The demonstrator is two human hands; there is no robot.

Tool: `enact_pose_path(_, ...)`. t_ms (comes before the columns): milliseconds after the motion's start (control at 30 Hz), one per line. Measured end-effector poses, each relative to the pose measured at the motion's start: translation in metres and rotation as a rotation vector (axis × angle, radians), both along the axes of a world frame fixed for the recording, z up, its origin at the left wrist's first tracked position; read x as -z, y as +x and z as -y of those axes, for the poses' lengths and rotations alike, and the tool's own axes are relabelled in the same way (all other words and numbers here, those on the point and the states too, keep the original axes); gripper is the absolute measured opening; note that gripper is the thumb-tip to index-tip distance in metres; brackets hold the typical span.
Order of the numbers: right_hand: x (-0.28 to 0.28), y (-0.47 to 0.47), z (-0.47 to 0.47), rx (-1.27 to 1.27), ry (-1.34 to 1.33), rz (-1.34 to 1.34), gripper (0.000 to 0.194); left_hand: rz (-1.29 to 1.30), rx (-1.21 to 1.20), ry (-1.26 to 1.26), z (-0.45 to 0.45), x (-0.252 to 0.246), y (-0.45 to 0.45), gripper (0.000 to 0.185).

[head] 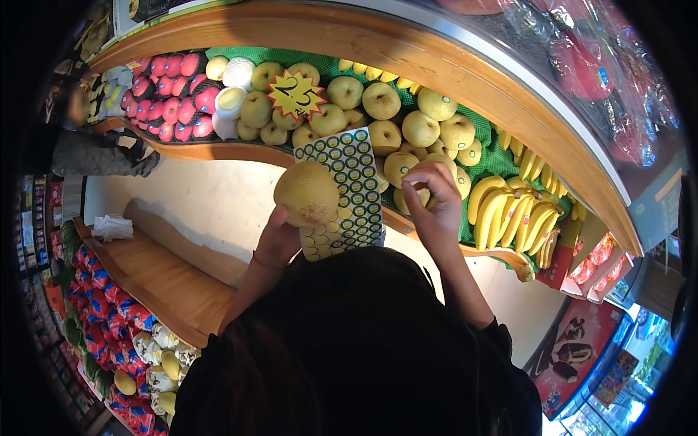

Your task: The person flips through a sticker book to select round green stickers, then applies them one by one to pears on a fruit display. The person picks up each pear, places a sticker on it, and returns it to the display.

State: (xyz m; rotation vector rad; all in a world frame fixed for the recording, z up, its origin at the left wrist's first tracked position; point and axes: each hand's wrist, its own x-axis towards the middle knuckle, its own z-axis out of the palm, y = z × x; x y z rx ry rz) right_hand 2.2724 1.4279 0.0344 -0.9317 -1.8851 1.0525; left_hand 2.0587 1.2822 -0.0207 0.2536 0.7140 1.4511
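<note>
My left hand (275, 237) holds a large yellow-green pear (306, 193) together with a sheet of round green stickers (357, 180). The pear covers part of the sheet, and the sheet's lower left portion shows bare spots without green stickers. My right hand (433, 196) is raised to the right of the sheet, its thumb and forefinger tips close together; whether a sticker is between them cannot be told. Beyond the hands lie piled pears (384, 136), several bearing small round stickers. A yellow starburst price sign (296, 95) stands among them.
Banana bunches (504, 215) lie right of the pears, red apples (170, 111) at the far left. A curved wooden shelf edge (262, 151) borders the fruit. At lower left are a wooden ledge (163, 278) and wrapped fruit (109, 321). A person's dark-clothed legs (98, 154) show at left.
</note>
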Motion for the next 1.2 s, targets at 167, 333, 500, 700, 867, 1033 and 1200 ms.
enact_pose_path(167, 0.007, -0.014, 0.021, -0.039, -0.177, -0.044, 0.019, 0.016, -0.038, 0.046, 0.000, -0.006, -0.005, 0.090)
enact_pose_path(333, -0.019, -0.032, 0.026, -0.064, 0.347, 0.180, 0.025, -0.037, -0.041, 0.046, 0.005, -0.020, -0.004, 0.092)
enact_pose_path(500, -0.019, -0.038, 0.024, -0.146, 0.344, 0.204, 0.027, -0.115, -0.061, 0.055, 0.012, -0.026, -0.003, 0.096)
enact_pose_path(700, -0.014, -0.038, 0.025, -0.201, 0.410, 0.171, 0.025, -0.038, -0.081, 0.016, 0.009, -0.031, 0.005, 0.094)
enact_pose_path(867, -0.011, -0.033, 0.029, -0.196, 0.478, 0.201, 0.023, -0.076, -0.036, -0.005, 0.008, -0.029, 0.010, 0.092)
enact_pose_path(1033, -0.001, -0.029, 0.029, -0.184, 0.507, 0.188, 0.022, -0.050, -0.036, -0.033, 0.001, -0.036, 0.016, 0.092)
enact_pose_path(1200, 0.007, -0.024, 0.029, -0.164, 0.559, 0.179, 0.023, -0.051, -0.039, -0.057, -0.004, -0.030, 0.018, 0.087)
